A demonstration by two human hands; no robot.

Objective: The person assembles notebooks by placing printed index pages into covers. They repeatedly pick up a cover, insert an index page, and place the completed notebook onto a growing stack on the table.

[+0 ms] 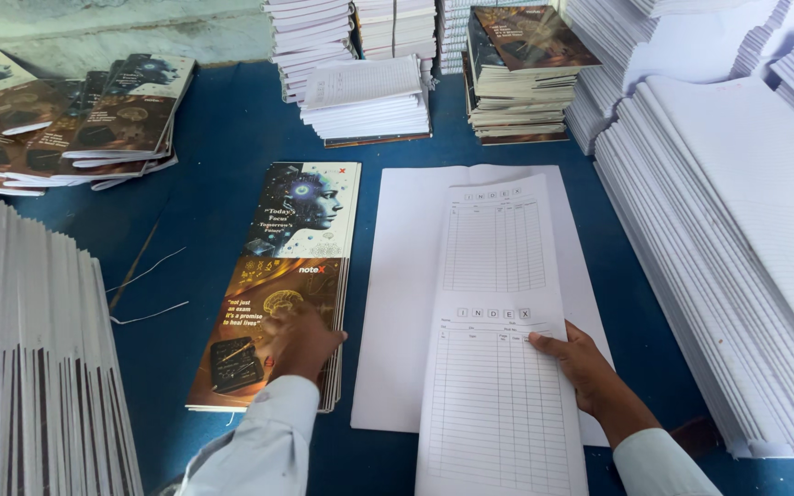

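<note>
A blue desk carries white paper stacks. At centre lies a printed sheet – the right hand pinches its edge, fingers closed on it. Left of it, a cover stack – the left hand rests on it, fingers loosely curled.

Left hand and right hand: both bare, no gloves, rings or watch visible. Each forearm is covered by a pale blue-grey long shirt sleeve. Each sleeve ends in a plain cuff at the wrist.
</note>
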